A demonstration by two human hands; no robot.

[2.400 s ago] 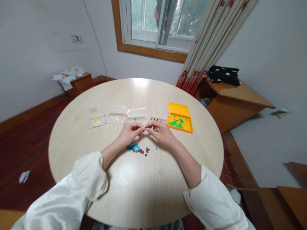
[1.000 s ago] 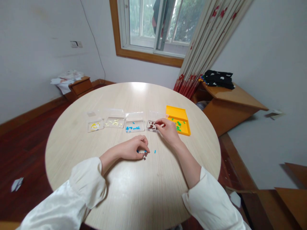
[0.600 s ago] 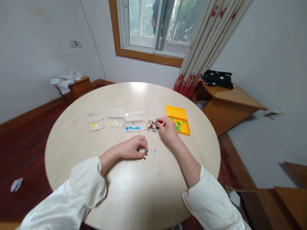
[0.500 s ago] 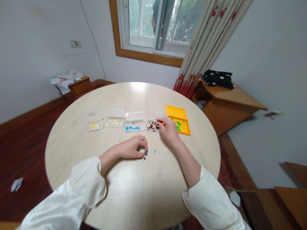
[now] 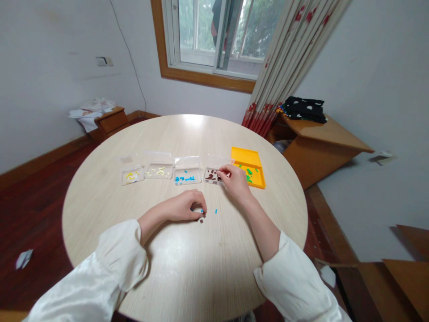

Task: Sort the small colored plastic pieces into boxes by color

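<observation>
My left hand [image 5: 187,205] rests on the table, its thumb and fingers curled together around a small cluster of brown and blue toy bricks [image 5: 203,214]. One loose brown brick [image 5: 201,221] lies just below the thumb. A single blue brick [image 5: 216,211] sits apart, to the right of that hand. Over the clear box of brown bricks [image 5: 210,181] is my right hand [image 5: 236,182], fingertips pinched at the box's right side among the brown pieces. Whatever is between those fingertips is hidden.
Left of the brown box stand open clear boxes with blue bricks [image 5: 183,183], cream pieces [image 5: 160,171] and yellow pieces [image 5: 132,175]. An open orange case [image 5: 262,181] with green pieces lies behind my right hand. All stand on a round wooden table [image 5: 187,268].
My right fingertips have dipped slightly lower toward the brown bricks. The left hand and the bricks by it hold their place; the view has shifted a little.
</observation>
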